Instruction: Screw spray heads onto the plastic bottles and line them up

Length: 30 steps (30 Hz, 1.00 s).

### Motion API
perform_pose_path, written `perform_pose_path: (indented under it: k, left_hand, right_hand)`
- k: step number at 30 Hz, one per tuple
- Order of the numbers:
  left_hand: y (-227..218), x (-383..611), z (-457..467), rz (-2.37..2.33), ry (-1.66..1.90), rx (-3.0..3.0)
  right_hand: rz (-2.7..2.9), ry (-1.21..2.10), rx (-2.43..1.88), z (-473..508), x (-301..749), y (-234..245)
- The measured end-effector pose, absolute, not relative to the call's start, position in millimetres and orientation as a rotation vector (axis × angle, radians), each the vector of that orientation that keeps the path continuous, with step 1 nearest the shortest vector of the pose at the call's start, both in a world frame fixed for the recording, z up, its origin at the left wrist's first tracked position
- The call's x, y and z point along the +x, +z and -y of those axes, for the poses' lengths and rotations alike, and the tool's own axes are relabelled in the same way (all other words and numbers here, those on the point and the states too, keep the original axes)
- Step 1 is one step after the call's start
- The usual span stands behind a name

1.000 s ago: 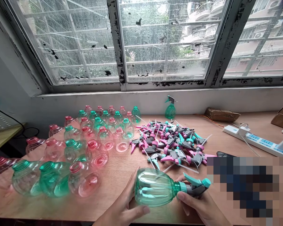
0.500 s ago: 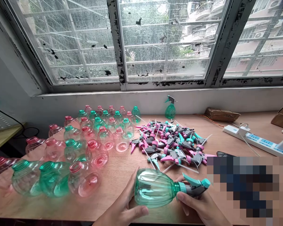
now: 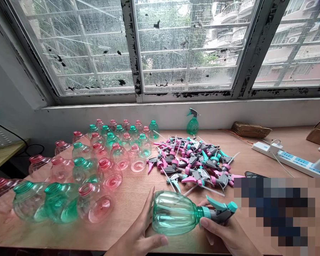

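A green transparent spray bottle [image 3: 173,213] lies on its side in the air above the table's front. Its teal and grey trigger head [image 3: 221,209] is fitted on the neck and points right. My right hand [image 3: 224,231] grips the bottle at the collar, thumb in front and the other fingers partly hidden behind. Around the base, my left hand [image 3: 141,227] is spread, thumb below and fingers stretched up on the left; whether it touches the bottle is hard to tell. Beyond lies a heap of loose pink, teal and grey spray heads [image 3: 194,163] with white tubes.
Several pink and green open bottles, such as a green one [image 3: 61,206], stand in rows at left. A complete spray bottle [image 3: 192,125] stands by the wall. At right lie a power strip [image 3: 293,160], a brown block [image 3: 250,129] and a blurred-out patch.
My left fingers have straightened and moved slightly away from the bottle's base. The bottle and my right hand are almost unmoved.
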<state>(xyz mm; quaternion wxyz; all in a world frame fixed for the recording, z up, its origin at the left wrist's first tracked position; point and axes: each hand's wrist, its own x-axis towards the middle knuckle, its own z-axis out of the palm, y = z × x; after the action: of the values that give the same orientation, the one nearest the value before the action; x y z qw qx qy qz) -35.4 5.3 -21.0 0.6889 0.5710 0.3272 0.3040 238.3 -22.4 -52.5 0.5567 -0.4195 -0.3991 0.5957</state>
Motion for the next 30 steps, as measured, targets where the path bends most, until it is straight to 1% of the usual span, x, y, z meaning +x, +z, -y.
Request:
perform_pose_path:
  k: [18,30]
  left_hand:
    - [-20.7,-35.7,-6.8,-0.691,0.657,1.275]
    - [-17.2,-35.4,-5.3,-0.758,0.652,1.339]
  right_hand:
    - [0.916,1.407,-0.999,23.3,237.3,-50.8]
    - [0.941,1.411,-1.005,22.8,238.1,-49.7]
